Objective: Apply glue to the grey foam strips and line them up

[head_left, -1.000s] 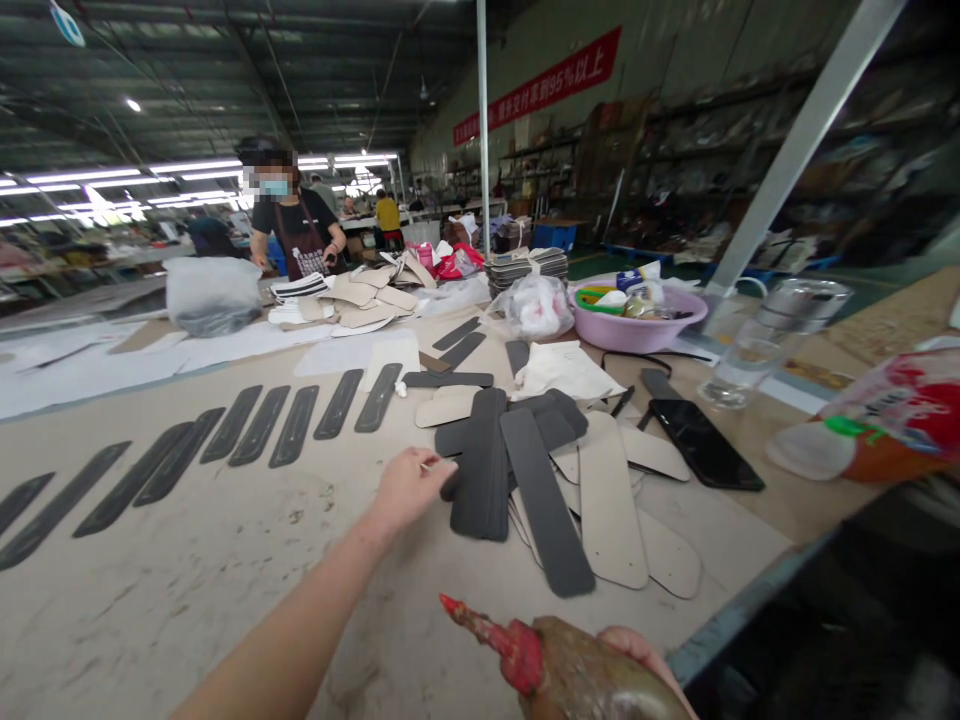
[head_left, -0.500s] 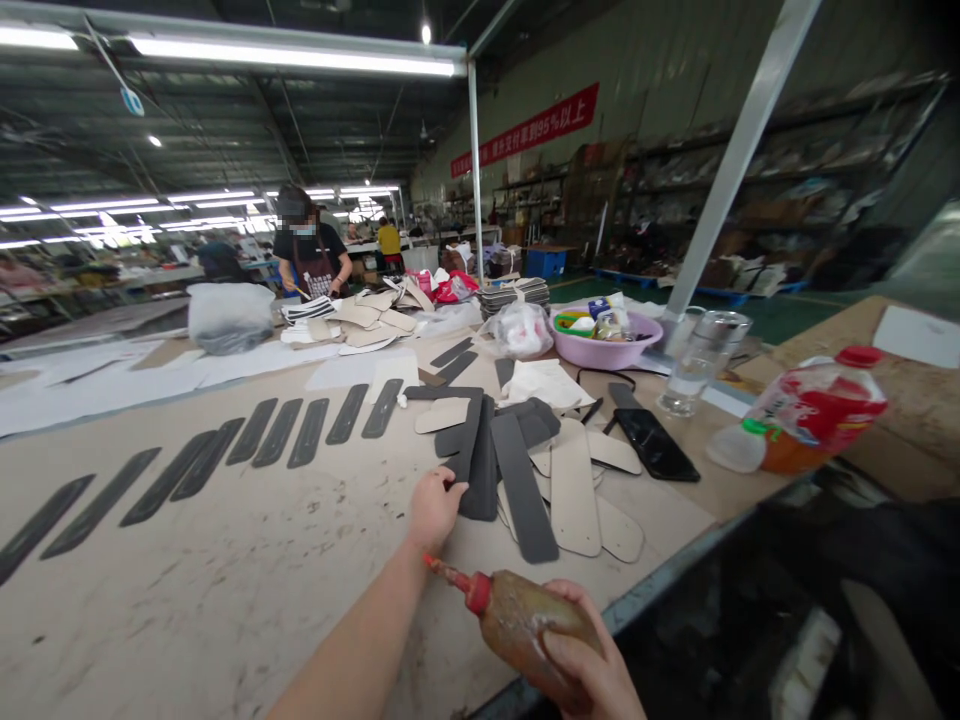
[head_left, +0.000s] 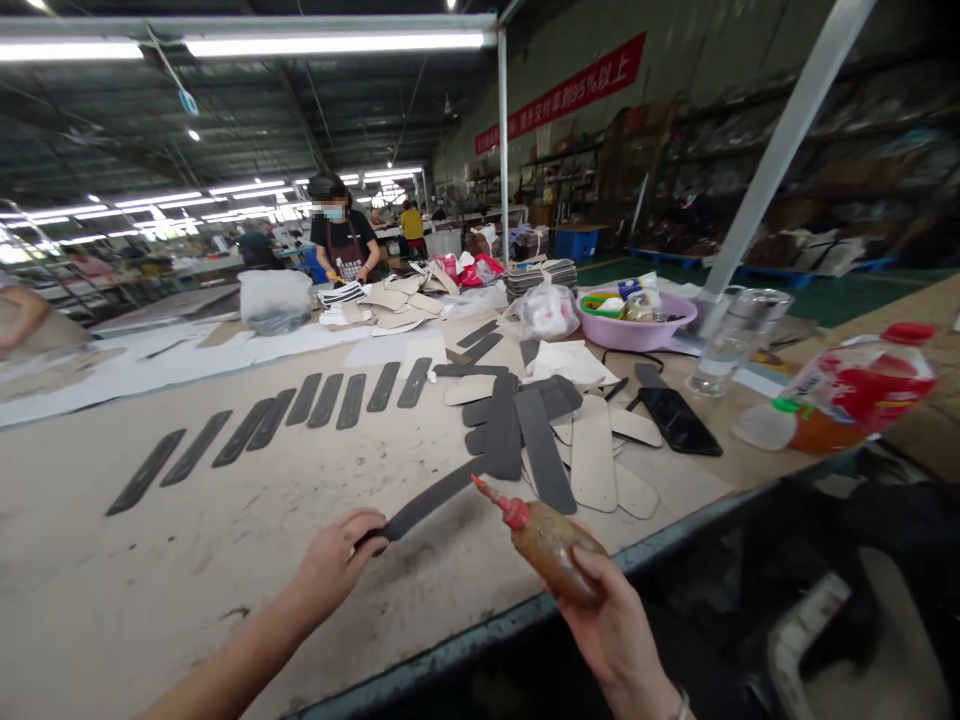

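My left hand (head_left: 341, 560) pinches the near end of a long dark grey strip (head_left: 435, 500), whose far end reaches the pile of parts. In my right hand (head_left: 611, 610) is a brownish squeeze bottle (head_left: 559, 550) with a red cap and nozzle. The bottle is tilted, its tip just above the strip's far end. Beyond it lies a pile of dark grey pieces (head_left: 502, 430) and beige pieces (head_left: 594, 455) with rounded ends. To the left, several dark strips (head_left: 240, 432) lie in a slanted row on the table.
A black phone (head_left: 681, 420), a glass jar (head_left: 739, 345) and a red-labelled plastic jug (head_left: 862, 390) stand along the right side. Behind the pile are a pink basin (head_left: 637, 325) and plastic bags (head_left: 544, 310). The table edge (head_left: 480, 625) runs close below my right hand. A co-worker (head_left: 345, 240) stands across the table.
My left hand has drawn a dark strip off the pile toward the lower left. The bottle, still in my right hand, has come up closer to the pile. The view has turned left.
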A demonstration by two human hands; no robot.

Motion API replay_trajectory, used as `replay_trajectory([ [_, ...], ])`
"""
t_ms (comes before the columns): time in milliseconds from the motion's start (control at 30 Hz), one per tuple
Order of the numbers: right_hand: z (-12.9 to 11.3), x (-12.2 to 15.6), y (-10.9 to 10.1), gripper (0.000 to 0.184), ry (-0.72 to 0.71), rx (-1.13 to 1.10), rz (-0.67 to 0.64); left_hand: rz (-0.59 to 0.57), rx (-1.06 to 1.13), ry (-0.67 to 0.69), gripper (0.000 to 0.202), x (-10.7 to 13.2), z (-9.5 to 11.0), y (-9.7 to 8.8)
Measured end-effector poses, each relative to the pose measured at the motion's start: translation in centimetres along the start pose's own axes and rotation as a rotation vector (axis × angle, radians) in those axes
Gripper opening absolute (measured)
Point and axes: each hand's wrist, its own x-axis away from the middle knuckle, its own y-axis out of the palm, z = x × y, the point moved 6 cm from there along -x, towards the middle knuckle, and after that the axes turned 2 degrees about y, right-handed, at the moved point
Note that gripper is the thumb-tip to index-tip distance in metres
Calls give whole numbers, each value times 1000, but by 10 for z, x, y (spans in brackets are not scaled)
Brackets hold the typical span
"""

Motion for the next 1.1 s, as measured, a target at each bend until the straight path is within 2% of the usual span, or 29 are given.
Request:
replay_trajectory([
  [67, 5, 3, 11, 36, 0, 86, -65, -62, -180, 111, 26, 43, -12, -4],
  [133, 13, 7, 21, 39, -31, 201, -104, -36, -285, 178, 28, 77, -22, -6],
  [200, 24, 12, 31, 44, -74, 356, -132, 20, -333, 210, 26, 100, -27, -7],
  [300, 43, 21, 46, 45, -142, 589, -185, 51, -334, 242, 26, 117, -28, -4],
  [467, 70, 41, 79, 32, -371, 885, -354, 22, -246, 187, 32, 125, -26, 6],
  [700, 95, 60, 107, 32, -625, 1163, -517, -124, -196, 114, 31, 120, -21, 15],
  [933, 99, 62, 108, 32, -619, 1263, -561, -132, -212, 124, 27, 119, -20, 15],
  [1100, 84, 58, 104, 32, -631, 1307, -475, -68, -188, 172, 30, 118, -21, 12],
])
